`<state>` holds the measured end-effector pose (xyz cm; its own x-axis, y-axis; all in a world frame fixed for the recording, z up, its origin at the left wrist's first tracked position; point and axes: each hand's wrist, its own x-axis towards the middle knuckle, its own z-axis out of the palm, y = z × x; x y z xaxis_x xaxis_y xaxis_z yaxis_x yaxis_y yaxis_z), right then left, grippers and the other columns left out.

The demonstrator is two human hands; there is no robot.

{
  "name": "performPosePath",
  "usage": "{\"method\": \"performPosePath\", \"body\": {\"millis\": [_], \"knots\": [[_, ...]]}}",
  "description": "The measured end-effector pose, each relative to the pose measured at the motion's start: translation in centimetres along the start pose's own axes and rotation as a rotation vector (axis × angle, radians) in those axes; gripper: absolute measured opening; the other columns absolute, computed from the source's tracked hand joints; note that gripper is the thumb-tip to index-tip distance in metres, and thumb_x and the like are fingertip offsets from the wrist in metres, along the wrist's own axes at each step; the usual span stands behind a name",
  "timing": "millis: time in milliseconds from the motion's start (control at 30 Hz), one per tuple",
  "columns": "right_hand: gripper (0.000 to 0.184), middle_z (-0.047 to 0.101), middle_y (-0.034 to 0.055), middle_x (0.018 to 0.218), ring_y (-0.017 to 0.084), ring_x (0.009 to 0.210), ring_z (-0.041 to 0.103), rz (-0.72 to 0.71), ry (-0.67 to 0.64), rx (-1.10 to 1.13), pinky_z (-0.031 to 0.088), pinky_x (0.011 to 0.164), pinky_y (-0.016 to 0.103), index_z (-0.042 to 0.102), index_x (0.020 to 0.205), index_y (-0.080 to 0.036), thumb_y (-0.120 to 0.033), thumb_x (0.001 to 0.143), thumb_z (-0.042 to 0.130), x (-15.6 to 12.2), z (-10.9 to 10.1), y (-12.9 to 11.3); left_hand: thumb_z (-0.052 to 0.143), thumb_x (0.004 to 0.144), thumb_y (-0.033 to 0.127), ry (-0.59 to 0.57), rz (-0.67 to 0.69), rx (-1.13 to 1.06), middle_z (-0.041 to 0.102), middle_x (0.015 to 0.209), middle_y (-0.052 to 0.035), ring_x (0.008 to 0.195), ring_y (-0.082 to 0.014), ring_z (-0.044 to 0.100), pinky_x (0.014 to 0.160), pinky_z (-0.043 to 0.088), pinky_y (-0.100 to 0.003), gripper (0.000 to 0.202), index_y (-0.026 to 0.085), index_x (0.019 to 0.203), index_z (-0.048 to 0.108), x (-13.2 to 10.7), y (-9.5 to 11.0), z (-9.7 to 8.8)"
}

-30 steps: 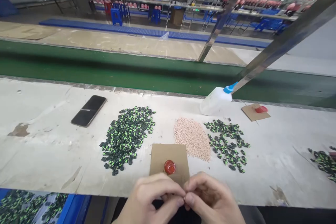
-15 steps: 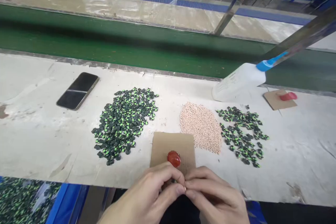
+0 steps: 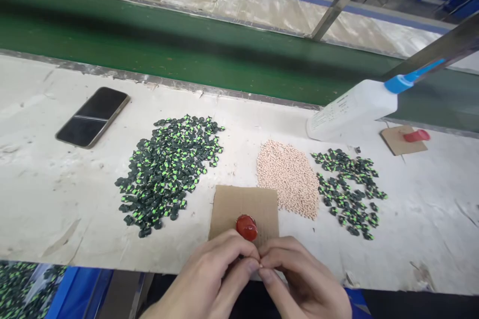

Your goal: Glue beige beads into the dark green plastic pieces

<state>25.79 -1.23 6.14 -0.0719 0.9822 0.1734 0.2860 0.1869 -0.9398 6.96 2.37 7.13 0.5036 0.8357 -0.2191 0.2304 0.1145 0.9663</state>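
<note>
My left hand (image 3: 220, 271) and my right hand (image 3: 299, 274) meet fingertip to fingertip at the near edge of the table. Thumb and forefinger of each are pinched together. A tiny pale speck shows where the tips touch; whatever else they hold is hidden by the fingers. Just beyond the left fingers, a small red, glossy cap-like holder (image 3: 246, 228) sits on a square of brown cardboard (image 3: 245, 199). Behind the cardboard to the right lies a pile of small pale pink beads (image 3: 286, 174).
Small dark green and lime pieces form a large heap (image 3: 172, 164) at left and a smaller one (image 3: 348, 184) at right. A phone (image 3: 93, 117), a white bottle (image 3: 352, 109) with blue nozzle, and a red cap (image 3: 416, 135) on cardboard stand farther back. A blue bin (image 3: 80, 291) is lower left.
The view has shifted slightly, so the table's far edge sits higher in the picture. Both hands stay pinched together at nearly the same place, with small finger movements.
</note>
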Motion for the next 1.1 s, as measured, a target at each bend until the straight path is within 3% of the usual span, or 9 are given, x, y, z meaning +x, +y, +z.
{"method": "performPosePath", "body": {"millis": [167,267,400,500,567,700,1100], "knots": [[0.017,0.077,0.0019,0.085,0.014,0.07,0.072,0.08,0.061,0.005,0.061,0.065,0.02,0.075,0.089,-0.025,-0.009,0.092,0.07,-0.7,0.4,-0.2,0.054,0.1,0.018,0.029,0.036,-0.005,0.064,0.078,0.0041,0.067,-0.011,0.058,0.063,0.046,-0.018,0.021,0.024,0.083,0.065,0.1,-0.4,0.5],[0.016,0.073,0.0016,0.084,0.015,0.072,0.07,0.129,0.089,0.017,0.06,0.066,0.021,0.073,0.087,-0.025,-0.012,0.095,0.068,-1.1,0.4,0.0,0.06,0.096,0.017,0.073,-0.004,-0.121,0.068,0.074,0.0048,0.059,-0.0098,0.062,0.058,0.05,-0.016,0.017,0.025,0.086,0.072,-0.2,-1.0,1.3],[0.021,0.07,0.0021,0.088,0.015,0.081,0.07,0.108,0.091,-0.082,0.06,0.071,0.021,0.069,0.092,-0.026,-0.007,0.096,0.063,-1.3,-0.4,1.2,0.075,0.091,0.019,0.356,-0.043,-0.149,0.079,0.076,0.0066,0.058,-0.0109,0.073,0.056,0.058,-0.014,0.015,0.03,0.101,0.079,-0.6,-2.4,1.8],[0.021,0.068,0.0022,0.089,0.015,0.085,0.068,0.078,0.136,-0.185,0.06,0.074,0.021,0.067,0.096,-0.026,-0.006,0.098,0.06,-1.3,-0.6,2.3,0.077,0.093,0.02,0.522,0.159,0.096,0.082,0.076,0.0053,0.053,-0.0111,0.073,0.053,0.058,-0.013,0.005,0.025,0.092,0.078,-0.3,-3.3,1.5],[0.02,0.068,0.0026,0.091,0.015,0.087,0.069,0.063,0.104,-0.232,0.06,0.075,0.022,0.067,0.098,-0.025,-0.007,0.099,0.059,-1.4,-0.5,2.8,0.072,0.098,0.023,0.54,0.263,0.197,0.083,0.077,0.0031,0.053,-0.0107,0.073,0.057,0.06,-0.014,0.008,0.021,0.091,0.077,0.0,-3.6,1.2],[0.019,0.071,0.0034,0.093,0.016,0.089,0.071,0.031,0.096,-0.27,0.06,0.077,0.024,0.067,0.099,-0.024,-0.006,0.098,0.06,-1.3,0.0,3.2,0.065,0.104,0.025,0.514,0.308,0.234,0.085,0.083,-0.0007,0.064,-0.0116,0.078,0.067,0.061,-0.013,0.016,0.018,0.094,0.076,0.5,-3.7,1.0],[0.026,0.073,0.0046,0.089,0.019,0.084,0.074,-0.023,0.137,-0.295,0.061,0.068,0.028,0.071,0.097,-0.024,0.0,0.092,0.062,-0.7,0.5,2.7,0.068,0.097,0.01,0.474,0.236,0.217,0.086,0.091,-0.0001,0.071,-0.0145,0.081,0.072,0.063,-0.016,0.013,0.02,0.099,0.077,0.4,-3.6,1.0]]}}
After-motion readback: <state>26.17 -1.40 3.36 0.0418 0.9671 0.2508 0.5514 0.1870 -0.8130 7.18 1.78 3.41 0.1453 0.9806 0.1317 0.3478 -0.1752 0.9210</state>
